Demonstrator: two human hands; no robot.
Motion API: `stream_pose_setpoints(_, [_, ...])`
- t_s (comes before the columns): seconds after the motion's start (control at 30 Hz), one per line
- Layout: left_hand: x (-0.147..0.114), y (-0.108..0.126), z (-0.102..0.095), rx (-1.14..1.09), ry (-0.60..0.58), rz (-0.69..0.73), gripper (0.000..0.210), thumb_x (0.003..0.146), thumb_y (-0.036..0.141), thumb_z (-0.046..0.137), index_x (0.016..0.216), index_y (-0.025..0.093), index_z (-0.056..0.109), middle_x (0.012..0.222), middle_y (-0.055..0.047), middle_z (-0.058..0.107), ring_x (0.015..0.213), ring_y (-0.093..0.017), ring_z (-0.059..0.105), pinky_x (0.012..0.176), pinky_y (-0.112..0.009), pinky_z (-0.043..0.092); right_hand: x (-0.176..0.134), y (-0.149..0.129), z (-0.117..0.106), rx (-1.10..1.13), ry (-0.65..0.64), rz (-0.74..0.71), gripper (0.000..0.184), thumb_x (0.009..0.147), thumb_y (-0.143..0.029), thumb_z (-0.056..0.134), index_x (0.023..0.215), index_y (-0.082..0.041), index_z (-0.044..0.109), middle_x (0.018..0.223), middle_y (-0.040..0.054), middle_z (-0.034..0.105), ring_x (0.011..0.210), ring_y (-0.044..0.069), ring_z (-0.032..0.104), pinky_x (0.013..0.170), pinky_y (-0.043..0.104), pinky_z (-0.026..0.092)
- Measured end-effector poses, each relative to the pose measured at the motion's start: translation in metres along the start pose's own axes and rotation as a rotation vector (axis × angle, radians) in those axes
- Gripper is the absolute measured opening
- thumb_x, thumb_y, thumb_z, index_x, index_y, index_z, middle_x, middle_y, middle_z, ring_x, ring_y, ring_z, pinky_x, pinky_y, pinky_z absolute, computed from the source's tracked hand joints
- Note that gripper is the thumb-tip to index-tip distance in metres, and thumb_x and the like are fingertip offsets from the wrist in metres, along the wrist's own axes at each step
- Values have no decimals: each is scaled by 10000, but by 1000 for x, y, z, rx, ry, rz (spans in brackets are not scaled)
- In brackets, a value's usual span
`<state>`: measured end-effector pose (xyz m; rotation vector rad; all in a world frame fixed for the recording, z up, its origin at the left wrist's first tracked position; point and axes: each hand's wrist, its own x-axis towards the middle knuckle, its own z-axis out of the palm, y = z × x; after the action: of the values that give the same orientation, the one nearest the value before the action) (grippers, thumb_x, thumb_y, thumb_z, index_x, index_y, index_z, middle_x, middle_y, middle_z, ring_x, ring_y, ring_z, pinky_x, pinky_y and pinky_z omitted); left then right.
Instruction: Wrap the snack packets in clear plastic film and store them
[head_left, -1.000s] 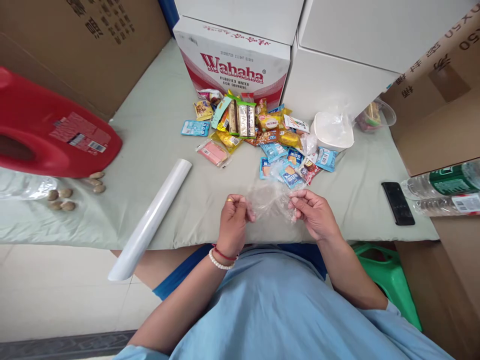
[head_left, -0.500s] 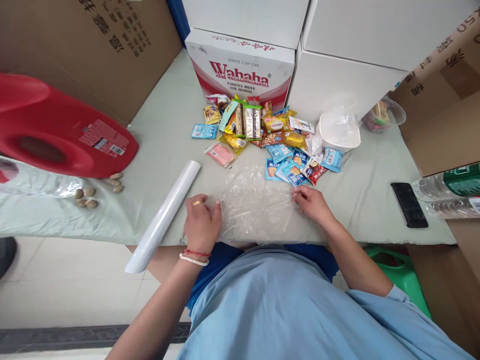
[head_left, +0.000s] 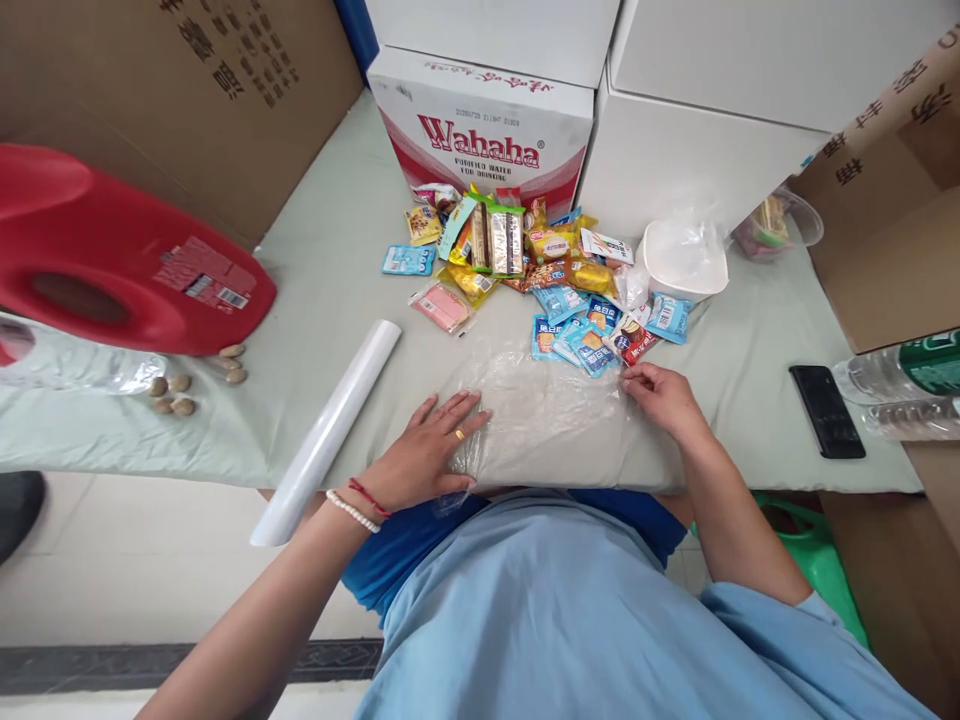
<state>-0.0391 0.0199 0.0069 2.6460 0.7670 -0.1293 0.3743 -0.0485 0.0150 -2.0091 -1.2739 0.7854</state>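
Observation:
A clear plastic bag [head_left: 551,425] lies flattened and wrinkled on the table in front of me. My left hand [head_left: 439,445] rests flat on its left side, fingers spread. At the bag's upper right edge, my right hand [head_left: 660,398] has its thumb and fingertips pinched together on the plastic. Just beyond is a pile of wrapped snacks, with blue snack packets [head_left: 589,345] closest to the bag. A pink packet [head_left: 442,305] lies at the pile's left. Left of my left hand, a white roll [head_left: 330,430] lies slanted, its near end past the table edge.
A red jug [head_left: 112,260], a clear bottle [head_left: 82,355] and several brown nuts [head_left: 180,406] are at the left. A Wahaba-style printed carton [head_left: 480,140] stands behind the snacks. To the right are a white bowl [head_left: 686,285], a phone [head_left: 826,412] and bottles [head_left: 900,380].
My left hand has opened out and laid itself flat on the bag's left side. My right hand has moved right, and the bag's right edge has moved with it.

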Motion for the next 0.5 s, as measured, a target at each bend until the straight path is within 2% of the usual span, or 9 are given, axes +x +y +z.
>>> stream_pose_setpoints(0.07, [2,1,-1,9,-28,-4,995,860,667,713,1660,248,295,1762,-167,202,1630,-370,197,1309,-629,120,-2,-17,-4,-40,144,-111,349,911,-485,617,1043,-191,751,946,76,762,809,216,671,787,361,528])
stream_pose_setpoints(0.1, [5,2,-2,12,-41,-8,1010,850,700,705,1659,249,302,1764,-170,191,1631,-377,190,1306,-638,109,-4,-29,-4,-65,169,-217,374,954,-500,591,1117,-200,743,1048,92,763,909,232,679,854,382,530])
stream_pose_setpoints(0.13, [7,4,-3,15,-56,-13,1015,845,729,692,1655,248,313,1764,-173,185,1631,-383,185,1303,-649,101,-5,-42,-2,-92,135,-343,404,984,-512,574,1210,-212,722,1145,103,750,1016,249,668,925,405,522])
stream_pose_setpoints(0.2, [12,6,-8,19,-85,-25,1018,841,764,670,1648,245,331,1763,-179,182,1631,-386,183,1297,-663,101,-9,-65,4,-159,-91,-576,489,996,-524,599,1384,-229,638,1236,111,717,1165,272,613,1017,437,492])
stream_pose_setpoints(0.27, [14,7,-12,22,-106,-29,1018,840,757,676,1650,251,324,1765,-176,176,1631,-382,187,1295,-663,114,-15,-79,9,-252,-375,-711,540,973,-494,665,1429,-212,604,1139,109,715,1147,280,586,995,431,492])
stream_pose_setpoints(0.33, [13,6,-14,27,-116,-32,1025,833,714,711,1657,259,304,1769,-171,160,1634,-377,182,1297,-656,113,-26,-81,10,-349,-553,-764,370,992,-393,652,1293,-180,684,979,100,686,1023,265,569,903,390,493])
stream_pose_setpoints(0.37, [12,5,-13,30,-118,-34,1033,827,689,732,1660,261,295,1771,-170,150,1636,-376,173,1299,-653,106,-35,-78,9,-390,-597,-774,256,1015,-330,606,1178,-172,722,915,95,662,965,253,552,867,374,481])
stream_pose_setpoints(0.4, [11,4,-12,31,-118,-38,1042,820,667,749,1662,261,290,1773,-170,140,1639,-376,162,1299,-653,96,-45,-72,6,-421,-622,-773,217,1034,-275,549,1059,-171,738,872,92,639,923,243,534,844,365,468])
stream_pose_setpoints(0.5, [9,2,-5,21,-110,-52,1081,791,644,782,1668,261,277,1774,-177,110,1645,-383,124,1295,-665,56,-84,-45,-11,-485,-721,-675,322,1045,-191,453,857,-194,714,826,80,625,883,229,538,827,357,458])
